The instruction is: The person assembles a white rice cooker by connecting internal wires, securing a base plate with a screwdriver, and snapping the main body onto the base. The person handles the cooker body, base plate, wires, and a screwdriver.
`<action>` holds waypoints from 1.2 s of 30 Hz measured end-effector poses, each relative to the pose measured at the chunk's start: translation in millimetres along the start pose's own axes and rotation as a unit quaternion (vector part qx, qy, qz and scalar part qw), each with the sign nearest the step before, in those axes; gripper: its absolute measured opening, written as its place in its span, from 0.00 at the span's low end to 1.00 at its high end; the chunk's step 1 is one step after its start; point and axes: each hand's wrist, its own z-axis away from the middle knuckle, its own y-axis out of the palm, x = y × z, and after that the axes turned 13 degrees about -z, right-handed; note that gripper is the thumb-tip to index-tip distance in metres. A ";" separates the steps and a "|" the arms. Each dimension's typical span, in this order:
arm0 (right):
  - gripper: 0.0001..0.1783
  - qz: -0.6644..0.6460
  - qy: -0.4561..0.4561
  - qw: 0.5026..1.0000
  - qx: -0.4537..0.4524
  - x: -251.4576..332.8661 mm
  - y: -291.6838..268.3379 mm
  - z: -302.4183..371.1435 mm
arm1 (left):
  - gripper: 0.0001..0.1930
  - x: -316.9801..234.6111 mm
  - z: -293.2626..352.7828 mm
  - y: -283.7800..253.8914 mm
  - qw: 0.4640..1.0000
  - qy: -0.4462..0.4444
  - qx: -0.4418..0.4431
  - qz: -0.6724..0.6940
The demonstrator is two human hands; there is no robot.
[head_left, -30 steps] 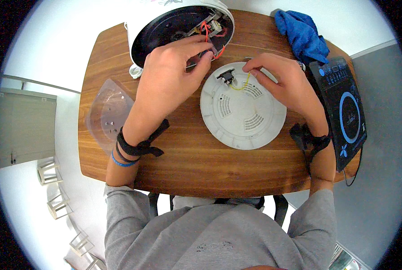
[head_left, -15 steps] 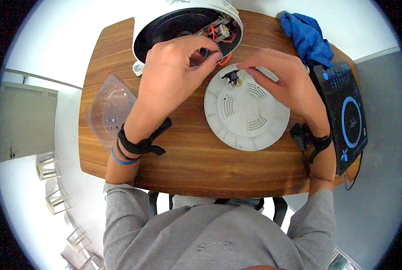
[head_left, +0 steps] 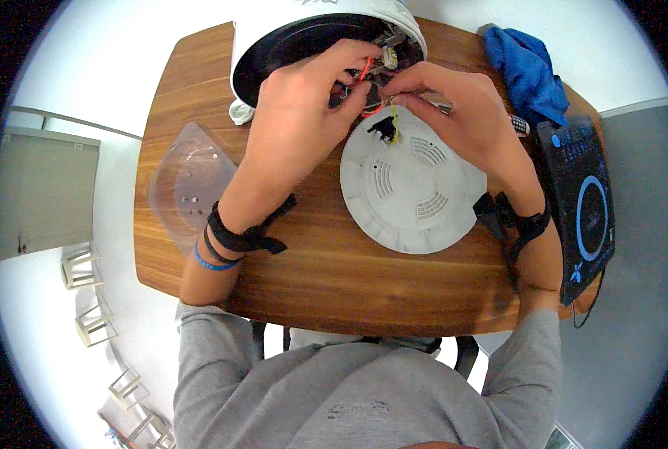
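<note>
This looks like a small repair workplace set up in a plain room. A wooden bench (head_left: 334,277) carries an opened white appliance (head_left: 311,37) with its coloured wires (head_left: 368,82) exposed, its round white base plate (head_left: 412,183) laid flat beside it, a blue cloth (head_left: 528,71) and a black induction hob (head_left: 584,202). Bare white floor and a grey wall surround the bench.

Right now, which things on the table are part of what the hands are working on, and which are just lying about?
In hand:
left hand
right hand
red and yellow wires
open white appliance body
round white base cover

Lying about:
blue cloth
black induction hob
clear plastic lid
</note>
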 end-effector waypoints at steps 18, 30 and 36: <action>0.17 -0.045 0.103 0.984 -0.137 -8.4 23.5 5.9 | 0.16 6.6 0.7 11.2 0.999 0.039 -0.034 -0.008; 0.17 -0.147 0.153 0.961 -0.180 -6.1 34.0 9.9 | 0.14 10.4 4.6 19.7 0.999 0.003 -0.043 0.011; 0.19 -0.098 0.108 0.971 -0.192 -12.9 31.1 12.3 | 0.13 5.1 2.8 20.9 0.999 0.009 -0.038 0.000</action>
